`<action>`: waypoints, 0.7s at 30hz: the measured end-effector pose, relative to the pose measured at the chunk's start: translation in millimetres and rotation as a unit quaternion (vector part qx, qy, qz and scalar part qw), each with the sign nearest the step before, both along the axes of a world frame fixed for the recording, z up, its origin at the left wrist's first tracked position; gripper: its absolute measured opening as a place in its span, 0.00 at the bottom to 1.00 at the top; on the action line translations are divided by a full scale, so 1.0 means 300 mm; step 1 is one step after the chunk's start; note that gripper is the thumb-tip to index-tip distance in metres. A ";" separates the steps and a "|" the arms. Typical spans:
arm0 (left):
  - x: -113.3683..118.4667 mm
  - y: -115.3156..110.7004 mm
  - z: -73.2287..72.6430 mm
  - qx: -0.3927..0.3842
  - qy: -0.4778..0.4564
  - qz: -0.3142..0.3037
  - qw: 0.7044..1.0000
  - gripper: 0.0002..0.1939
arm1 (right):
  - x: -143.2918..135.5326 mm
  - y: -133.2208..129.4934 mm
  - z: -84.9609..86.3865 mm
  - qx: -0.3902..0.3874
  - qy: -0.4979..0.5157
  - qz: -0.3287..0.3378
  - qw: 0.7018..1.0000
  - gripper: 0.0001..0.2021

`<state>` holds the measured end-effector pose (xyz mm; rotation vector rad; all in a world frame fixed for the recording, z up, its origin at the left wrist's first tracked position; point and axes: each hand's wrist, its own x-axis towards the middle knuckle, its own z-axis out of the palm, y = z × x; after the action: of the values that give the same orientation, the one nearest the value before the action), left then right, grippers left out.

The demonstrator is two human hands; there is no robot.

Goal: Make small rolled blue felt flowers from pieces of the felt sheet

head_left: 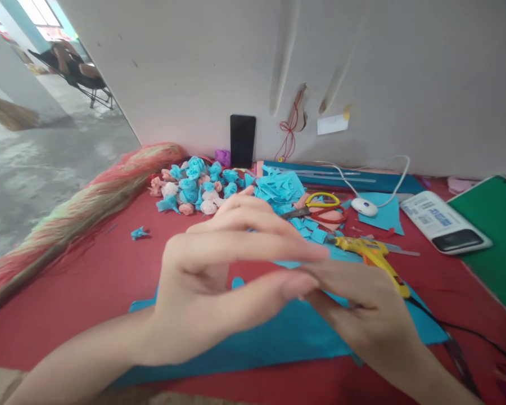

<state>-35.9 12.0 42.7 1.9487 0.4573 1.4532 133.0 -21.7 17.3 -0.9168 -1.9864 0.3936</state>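
My left hand (219, 270) is raised over the blue paper (278, 337), its thumb and index finger reaching right to meet the fingertips of my right hand (362, 304). Where the fingers touch, anything between them is too hidden and blurred to make out. Both hands have bent, closed-in fingers. Beyond them on the red table (96, 287) lie a pile of blue, pink and white paper flowers (188, 190) and a heap of blue paper pieces (280, 185). One small blue piece (139, 233) rests apart at the left.
Scissors (322, 206) and a yellow glue gun (375, 256) lie right of centre. Further right are a white device (444, 219) and a green board (497, 236). A phone (242, 140) leans on the wall; a person sits on a chair (84, 76) far left.
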 end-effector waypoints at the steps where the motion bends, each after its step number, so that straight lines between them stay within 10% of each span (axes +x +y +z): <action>1: -0.004 0.006 -0.005 -0.023 -0.009 0.004 1.000 0.05 | 0.004 0.000 -0.001 -0.007 -0.003 -0.003 1.000 0.07; 6: -0.039 0.080 -0.023 -0.019 -0.014 0.040 0.999 0.05 | 0.035 0.000 0.013 -0.069 -0.021 -0.030 0.997 0.07; 10: -0.084 0.119 -0.074 0.058 0.180 0.027 0.982 0.13 | 0.049 0.000 -0.014 -0.189 0.022 -0.038 0.981 0.08; 21: -0.190 0.062 -0.394 0.088 0.486 0.032 0.869 0.11 | -0.012 -0.026 -0.325 -0.502 0.152 0.064 0.849 0.14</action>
<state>-93.0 30.6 -75.6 2.7511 0.8383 0.4304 129.5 -29.6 -80.3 -1.2224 -1.4763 1.6476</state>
